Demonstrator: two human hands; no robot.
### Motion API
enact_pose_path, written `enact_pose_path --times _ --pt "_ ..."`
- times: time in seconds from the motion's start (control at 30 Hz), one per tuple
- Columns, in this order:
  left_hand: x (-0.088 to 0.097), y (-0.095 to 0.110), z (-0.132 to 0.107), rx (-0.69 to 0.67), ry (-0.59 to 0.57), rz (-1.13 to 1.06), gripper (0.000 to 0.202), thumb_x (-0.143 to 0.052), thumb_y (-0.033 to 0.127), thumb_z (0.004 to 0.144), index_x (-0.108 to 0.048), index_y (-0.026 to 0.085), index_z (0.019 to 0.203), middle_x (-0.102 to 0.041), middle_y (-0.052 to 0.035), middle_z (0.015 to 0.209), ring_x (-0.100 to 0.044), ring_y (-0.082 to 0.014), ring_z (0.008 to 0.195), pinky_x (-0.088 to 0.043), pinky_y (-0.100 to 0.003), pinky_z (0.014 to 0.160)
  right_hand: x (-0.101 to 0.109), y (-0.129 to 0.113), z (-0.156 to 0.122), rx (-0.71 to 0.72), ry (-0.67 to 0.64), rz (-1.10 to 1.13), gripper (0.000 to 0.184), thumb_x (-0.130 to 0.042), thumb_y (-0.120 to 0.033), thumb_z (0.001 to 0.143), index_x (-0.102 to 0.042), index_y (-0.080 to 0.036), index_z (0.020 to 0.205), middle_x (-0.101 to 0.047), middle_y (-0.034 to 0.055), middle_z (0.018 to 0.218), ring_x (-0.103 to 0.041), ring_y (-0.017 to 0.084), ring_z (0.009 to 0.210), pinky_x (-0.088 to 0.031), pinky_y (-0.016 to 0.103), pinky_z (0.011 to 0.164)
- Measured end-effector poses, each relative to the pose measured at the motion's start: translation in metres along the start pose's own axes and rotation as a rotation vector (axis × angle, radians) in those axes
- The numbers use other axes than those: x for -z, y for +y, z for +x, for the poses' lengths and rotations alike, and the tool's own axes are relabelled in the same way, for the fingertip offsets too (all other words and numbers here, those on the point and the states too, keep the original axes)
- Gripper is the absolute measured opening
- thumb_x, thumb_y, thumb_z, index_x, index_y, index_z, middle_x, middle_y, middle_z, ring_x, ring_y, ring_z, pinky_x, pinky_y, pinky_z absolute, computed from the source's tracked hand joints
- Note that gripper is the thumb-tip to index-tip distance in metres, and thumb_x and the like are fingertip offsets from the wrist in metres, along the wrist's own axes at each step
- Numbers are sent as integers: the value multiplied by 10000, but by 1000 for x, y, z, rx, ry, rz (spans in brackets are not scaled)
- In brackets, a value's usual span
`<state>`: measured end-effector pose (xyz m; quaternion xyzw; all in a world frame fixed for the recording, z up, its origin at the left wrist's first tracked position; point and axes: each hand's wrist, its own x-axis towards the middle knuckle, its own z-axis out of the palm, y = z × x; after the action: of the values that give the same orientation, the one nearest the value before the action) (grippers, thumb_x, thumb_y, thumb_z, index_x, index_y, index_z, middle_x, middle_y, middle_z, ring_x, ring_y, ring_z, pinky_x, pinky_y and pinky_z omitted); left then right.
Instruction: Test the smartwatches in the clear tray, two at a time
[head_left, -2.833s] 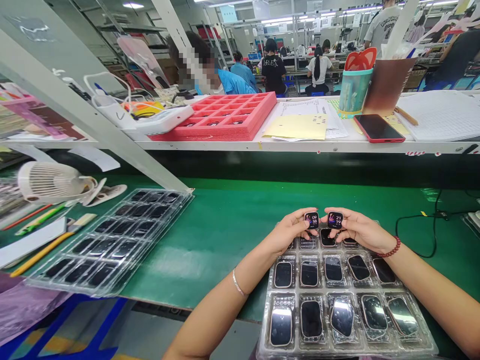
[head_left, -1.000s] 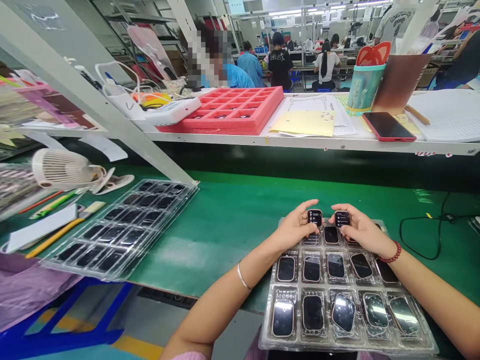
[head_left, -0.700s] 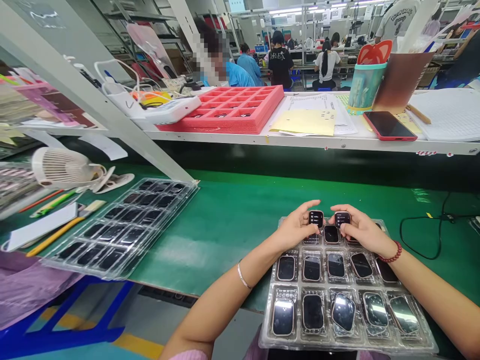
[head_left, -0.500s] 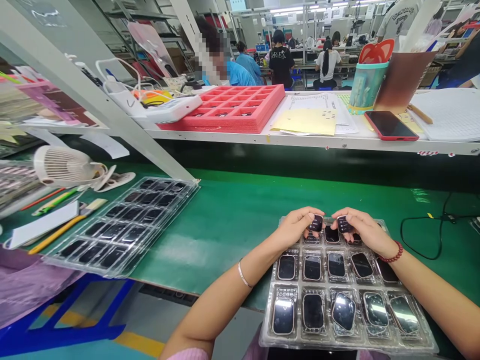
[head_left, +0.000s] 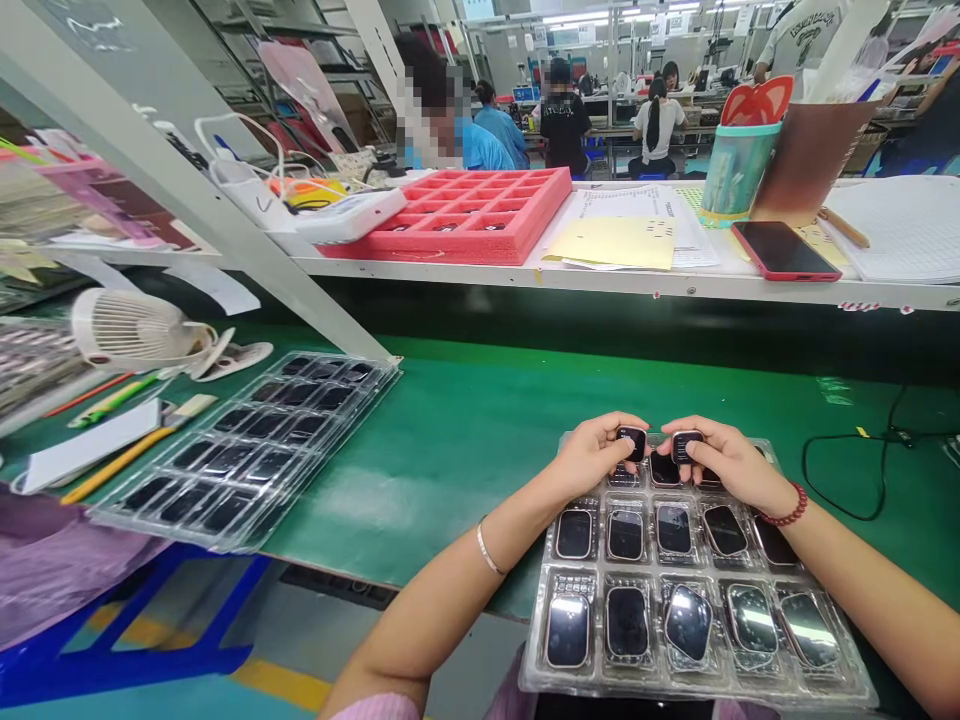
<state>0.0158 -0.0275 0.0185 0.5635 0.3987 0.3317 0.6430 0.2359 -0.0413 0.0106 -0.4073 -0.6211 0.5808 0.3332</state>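
A clear plastic tray [head_left: 855, 680] holding several smartwatch bodies lies at the near edge of the green bench. Over its far row, my left hand [head_left: 592, 458] is closed around one small watch body [head_left: 632, 438], fingers curled over it. Beside it my right hand [head_left: 724, 462], with a red bead bracelet at the wrist, is closed around a second watch body [head_left: 685, 441]. The two watches sit side by side, almost touching, with dark screens facing up.
A second clear tray [head_left: 247, 450] of dark watch bodies lies on the left. A white fan [head_left: 127, 328], pens and a brush sit far left. The raised shelf carries a red foam tray [head_left: 465, 215], papers, a red phone [head_left: 784, 250] and a cup. A black cable [head_left: 847, 470] trails right. People sit behind.
The watch screens, lit earlier, are now dark. My fingers have curled down over both watches and lowered them closer to the tray's far row.
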Motion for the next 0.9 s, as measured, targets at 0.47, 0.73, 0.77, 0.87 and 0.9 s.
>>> enact_pose_path --times 0.47,0.73,0.77,0.87,0.9 --pt "-1 1 0 16 -7 13 252 -566 182 783 -612 142 1028 -682 -44 824 -601 -90 578 -420 -192 516 0 3 0 -3 -16 -30 238 -456 -253 913 -573 -194 1112 -663 70 998 -614 116 626 -504 268 544" --pt "-1 1 1 7 -4 7 234 -564 172 785 -612 141 1012 -665 -35 811 -589 -87 579 -456 -212 563 -2 2 -1 3 -5 -31 237 -457 -239 912 -577 -203 1113 -661 57 990 -605 103 605 -499 255 537" --pt "-1 1 1 7 0 8 233 -564 173 785 -612 141 1011 -664 -35 811 -589 -87 580 -457 -212 564 -2 2 -1 3 -3 -39 238 -455 -239 912 -577 -203 1114 -660 58 994 -606 103 605 -499 256 537" --pt "-2 2 1 6 4 15 234 -559 173 788 -612 140 1014 -661 -37 816 -589 -89 583 -454 -212 557 -2 1 -1 4 3 -56 241 -450 -242 915 -577 -203 1116 -660 60 997 -607 106 607 -499 257 532" --pt "-1 2 1 4 3 20 237 -557 175 789 -611 139 1017 -662 -39 819 -591 -89 584 -449 -209 552 -2 1 -1 5 5 -57 242 -449 -244 915 -576 -202 1117 -661 61 994 -607 107 607 -500 258 532"
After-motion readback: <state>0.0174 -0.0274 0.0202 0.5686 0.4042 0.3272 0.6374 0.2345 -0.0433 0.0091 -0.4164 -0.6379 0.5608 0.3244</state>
